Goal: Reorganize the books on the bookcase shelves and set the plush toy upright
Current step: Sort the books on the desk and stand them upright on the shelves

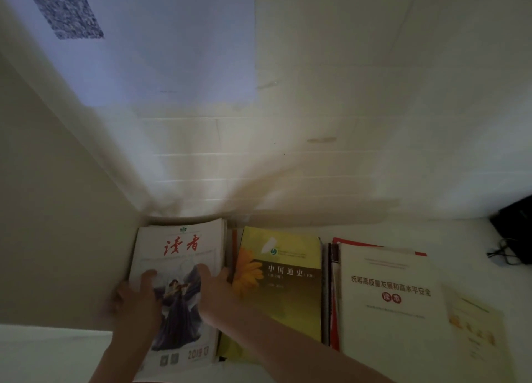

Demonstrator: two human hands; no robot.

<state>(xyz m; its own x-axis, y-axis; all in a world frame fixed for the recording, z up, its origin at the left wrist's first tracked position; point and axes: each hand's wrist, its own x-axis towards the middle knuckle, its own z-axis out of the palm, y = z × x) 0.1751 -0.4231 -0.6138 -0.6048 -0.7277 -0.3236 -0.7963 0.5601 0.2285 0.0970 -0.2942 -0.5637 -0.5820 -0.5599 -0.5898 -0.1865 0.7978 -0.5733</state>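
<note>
A stack of magazines (pixel 184 247) with red characters on the top cover lies flat in the shelf's left corner. My left hand (pixel 135 296) grips the stack's left edge, thumb on the cover and fingers round the side; it is blurred. Across the cover's right edge, my right hand (pixel 213 290) rests with straight fingers. Beside the stack lies a yellow book (pixel 288 296) on its own pile. Further right a white booklet (pixel 385 310) tops a red and white pile. A pale yellow leaflet (pixel 475 325) lies at the far right. No plush toy is in view.
The cream side panel (pixel 57 210) stands directly left of the magazines and the back wall (pixel 316 123) rises behind all the piles. A black object (pixel 515 227) with a cable sits at the far right. A white sheet (pixel 161 46) hangs on the wall above.
</note>
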